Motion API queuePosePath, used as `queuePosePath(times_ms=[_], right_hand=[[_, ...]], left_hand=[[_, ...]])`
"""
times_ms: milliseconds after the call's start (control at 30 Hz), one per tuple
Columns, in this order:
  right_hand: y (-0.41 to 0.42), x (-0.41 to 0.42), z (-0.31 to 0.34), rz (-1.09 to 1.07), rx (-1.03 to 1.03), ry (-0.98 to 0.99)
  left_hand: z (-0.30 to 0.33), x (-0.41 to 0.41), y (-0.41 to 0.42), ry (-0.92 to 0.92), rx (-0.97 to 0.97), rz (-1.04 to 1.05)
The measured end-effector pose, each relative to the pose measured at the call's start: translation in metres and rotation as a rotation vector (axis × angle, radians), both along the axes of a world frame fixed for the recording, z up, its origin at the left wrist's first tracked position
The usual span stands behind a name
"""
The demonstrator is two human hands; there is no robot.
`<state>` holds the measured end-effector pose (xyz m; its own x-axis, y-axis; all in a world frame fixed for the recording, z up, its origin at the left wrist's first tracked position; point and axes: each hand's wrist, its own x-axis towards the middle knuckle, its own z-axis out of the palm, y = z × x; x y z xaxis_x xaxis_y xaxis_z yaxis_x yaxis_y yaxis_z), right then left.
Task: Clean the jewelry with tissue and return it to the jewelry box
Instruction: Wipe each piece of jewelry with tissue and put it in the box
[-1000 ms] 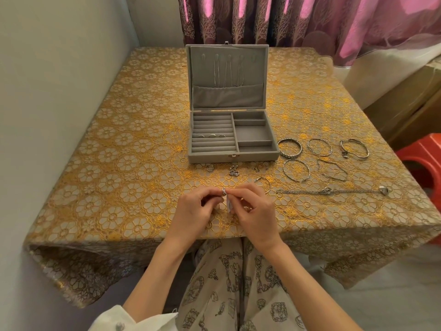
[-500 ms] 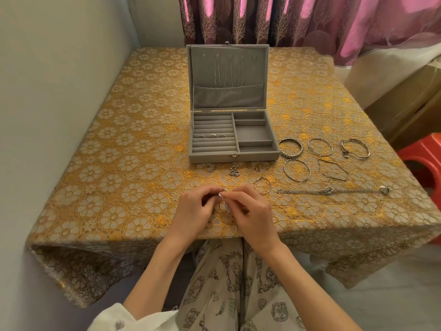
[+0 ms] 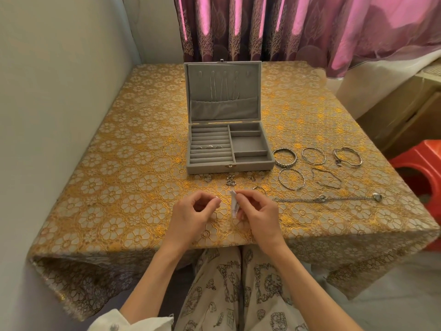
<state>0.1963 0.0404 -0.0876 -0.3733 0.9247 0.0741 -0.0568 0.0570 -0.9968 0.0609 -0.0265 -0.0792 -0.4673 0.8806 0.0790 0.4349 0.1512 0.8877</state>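
Note:
The grey jewelry box [image 3: 207,168] stands open mid-table, with three rings [image 3: 210,146] in its ring rolls and thin necklaces [image 3: 224,88] hanging in the lid. My right hand [image 3: 257,216] pinches a folded white tissue [image 3: 234,204] just above the tablecloth. My left hand [image 3: 191,217] is a little to the left of it, fingers curled and thumb and forefinger pinched as on a small ring, which the fingers hide. Small pieces [image 3: 230,181] lie just in front of the box.
Several bracelets [image 3: 285,157] and a long chain [image 3: 334,199] lie on the gold floral tablecloth [image 3: 119,187] right of the box. A wall runs along the left. A red stool [image 3: 420,168] stands off the table's right edge. Curtains hang behind.
My hands were together, rubbing a ring with the tissue. They have drawn apart: the tissue stays in my right hand, and my left has moved left.

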Motion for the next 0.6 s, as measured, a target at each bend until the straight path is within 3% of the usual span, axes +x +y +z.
queuePosePath(times_ms=[233,400,600], right_hand=[[0.016,0.0,0.01,0.035,-0.082,0.036],[0.06,-0.007,0.032,0.034,0.014,0.021],[0.117,-0.026,0.038,0.0,0.188,-0.128]], left_hand=[[0.016,-0.008,0.007,0.068,0.011,-0.023],[0.046,-0.038,0.042,0.039,0.071,0.023],[0.057,-0.077,0.096,0.191,0.047,0.059]])
